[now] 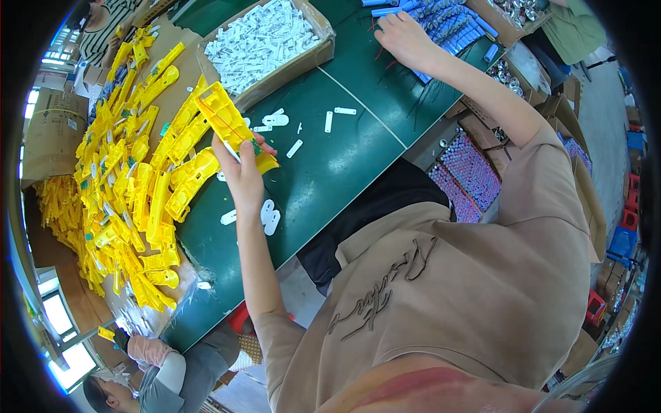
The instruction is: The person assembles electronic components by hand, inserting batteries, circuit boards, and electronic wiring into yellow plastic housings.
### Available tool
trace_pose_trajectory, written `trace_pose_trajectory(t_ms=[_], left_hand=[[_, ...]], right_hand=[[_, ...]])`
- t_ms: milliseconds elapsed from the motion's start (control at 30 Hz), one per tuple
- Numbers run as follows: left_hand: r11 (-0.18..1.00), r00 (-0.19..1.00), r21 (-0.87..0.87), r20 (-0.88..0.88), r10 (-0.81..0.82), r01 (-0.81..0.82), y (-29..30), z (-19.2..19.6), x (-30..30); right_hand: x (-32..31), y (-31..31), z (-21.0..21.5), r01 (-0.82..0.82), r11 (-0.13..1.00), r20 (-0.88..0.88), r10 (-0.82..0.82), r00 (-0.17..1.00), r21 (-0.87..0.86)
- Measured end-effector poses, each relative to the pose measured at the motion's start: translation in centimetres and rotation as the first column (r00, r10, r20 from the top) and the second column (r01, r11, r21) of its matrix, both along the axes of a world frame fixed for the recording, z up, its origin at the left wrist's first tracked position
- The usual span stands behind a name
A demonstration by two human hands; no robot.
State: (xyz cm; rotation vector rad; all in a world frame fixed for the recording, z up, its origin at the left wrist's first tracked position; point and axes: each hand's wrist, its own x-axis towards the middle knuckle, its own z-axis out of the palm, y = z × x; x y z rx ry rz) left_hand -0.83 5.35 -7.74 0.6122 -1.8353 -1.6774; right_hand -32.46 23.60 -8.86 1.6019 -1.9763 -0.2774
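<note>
My left hand [242, 172] is closed around a yellow plastic casing half [227, 120], hollow and ribbed inside, held above the green table. A thin white piece [231, 153] shows by its thumb, and something green peeks out beside the fingers. At the table's far side, my right hand [405, 43] has its fingers bent down at the edge of a pile of blue cylinders [447, 27] with thin wires. Red wire ends show beside those fingertips; what they grip, if anything, is hidden. Small white plastic plates [275, 120] lie near my left hand.
A heap of yellow casings [131, 186] covers the table's left side. A cardboard box [323, 43] of white parts stands at the back. Boxes of shiny metal parts [506, 76] and pink-purple cylinders [468, 172] sit at the right. Other people [172, 375] are around the table.
</note>
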Motion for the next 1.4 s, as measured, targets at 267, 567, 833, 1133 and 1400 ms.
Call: trace_pose_trajectory(t_ms=[267,567,833,1133,1400], left_hand=[[0.997,0.998,0.079,-0.069,-0.010,0.015,0.0,-0.9,1.2],[0.993,0.995,0.098,-0.082,-0.050,0.058,0.1,-0.4,1.3],[0.929,0.979,0.343,-0.190,-0.075,0.138,-0.3,-0.3,1.4],[0.872,0.976,0.454,-0.196,-0.099,0.180,-0.6,0.2,2.0],[0.887,0.972,0.411,-0.182,-0.148,0.212,-0.7,0.0,1.7]], right_hand=[[1.4,-4.0,2.0,0.138,0.937,0.208,-0.211,0.955,0.321],[-0.9,-2.6,0.8,0.061,0.904,0.113,-0.120,0.986,0.423],[-1.7,-2.6,0.1,0.144,0.974,0.528,-0.217,0.821,0.176],[0.2,-2.6,3.1,-0.149,0.923,0.360,0.012,0.933,0.355],[1.9,-3.9,1.6,-0.490,0.863,0.126,0.476,0.870,0.126]])
